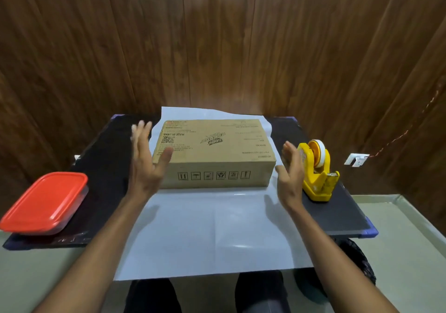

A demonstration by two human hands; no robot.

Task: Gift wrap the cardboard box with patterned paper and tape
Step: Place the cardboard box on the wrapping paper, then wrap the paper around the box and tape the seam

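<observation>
Both my hands open, left hand (144, 165) and right hand (290, 175) flanking the cardboard box (213, 153) — no grip yet. Box sits far back on the paper (212, 230); risk: the far flap falls short, and the near overhang slides off the tabletop (337, 213).

Looking like a room in a home, set up as a makeshift craft corner. Dark wood-grain wall panelling (217, 47) closing in on the far side and both flanks; pale floor (398, 252) showing near right. Low black table (106, 167) sitting close to the floor. White wall socket (356, 159) hanging far right, thin cord running up from it.
</observation>
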